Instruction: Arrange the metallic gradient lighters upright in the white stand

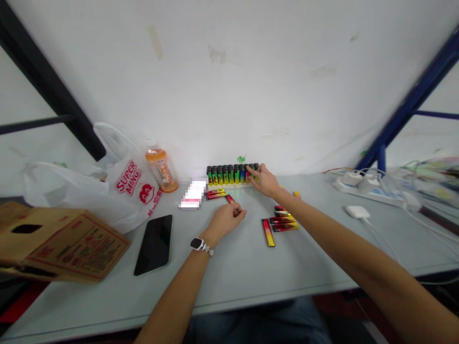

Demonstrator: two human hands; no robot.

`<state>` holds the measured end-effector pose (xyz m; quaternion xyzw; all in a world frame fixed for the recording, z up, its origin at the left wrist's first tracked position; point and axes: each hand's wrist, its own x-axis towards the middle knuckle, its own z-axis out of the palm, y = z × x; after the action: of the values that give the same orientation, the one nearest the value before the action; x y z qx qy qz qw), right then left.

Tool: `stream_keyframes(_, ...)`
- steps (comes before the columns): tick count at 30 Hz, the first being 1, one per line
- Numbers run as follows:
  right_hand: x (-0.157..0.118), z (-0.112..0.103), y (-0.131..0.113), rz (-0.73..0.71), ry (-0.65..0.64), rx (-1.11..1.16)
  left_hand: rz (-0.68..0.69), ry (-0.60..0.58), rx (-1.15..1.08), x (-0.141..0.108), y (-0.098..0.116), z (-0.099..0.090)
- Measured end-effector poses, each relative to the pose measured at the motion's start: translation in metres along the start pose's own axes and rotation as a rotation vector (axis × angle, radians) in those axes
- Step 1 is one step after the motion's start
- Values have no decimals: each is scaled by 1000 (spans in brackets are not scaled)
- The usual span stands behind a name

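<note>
A row of lighters (225, 176) with black tops and green, yellow, blue and red bodies stands upright in a low white holder (236, 186) against the wall. My right hand (264, 180) reaches its right end, index finger and thumb around a red lighter (247, 177) there. My left hand (225, 220) rests low in front of the row, fingers curled at a red lighter (230, 198) whose lower part they hide. Red and yellow lighters (215, 194) lie left of it. Several more lighters (285, 224) lie under my right forearm, with a single lighter (268, 232) beside them.
To the left are a cardboard box (79, 246), a white plastic bag (118, 191), an orange drink bottle (161, 167), a dark phone or tablet (154, 244) and a blurred-out bright item (194, 193). On the right lie a power strip (376, 188), a white charger (357, 212) and cables.
</note>
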<state>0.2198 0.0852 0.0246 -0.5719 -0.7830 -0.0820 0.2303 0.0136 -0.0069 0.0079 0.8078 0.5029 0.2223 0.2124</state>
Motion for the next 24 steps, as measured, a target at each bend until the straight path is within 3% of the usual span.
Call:
stream_keyframes(3, -19, -5, -10, 14, -14, -35, -5, -1, 11, 0, 1, -1)
stream_keyframes(9, -87, -14, -43, 44, 64, -24, 16, -11, -7, 1, 2, 0)
stream_keyframes(12, -101, -16, -51, 46, 66, -41, 8, -11, 6, 2, 2, 0)
stream_keyframes(15, -90, -13, -52, 71, 56, -50, -3, -9, 11, 3, 2, 1)
stream_keyframes(21, -43, 5, -51, 155, 49, -25, -7, -18, -20, 4, 0, 3)
stream_keyframes(24, -25, 2, -50, 178, 78, 54, -13, -21, -24, 4, 0, 2)
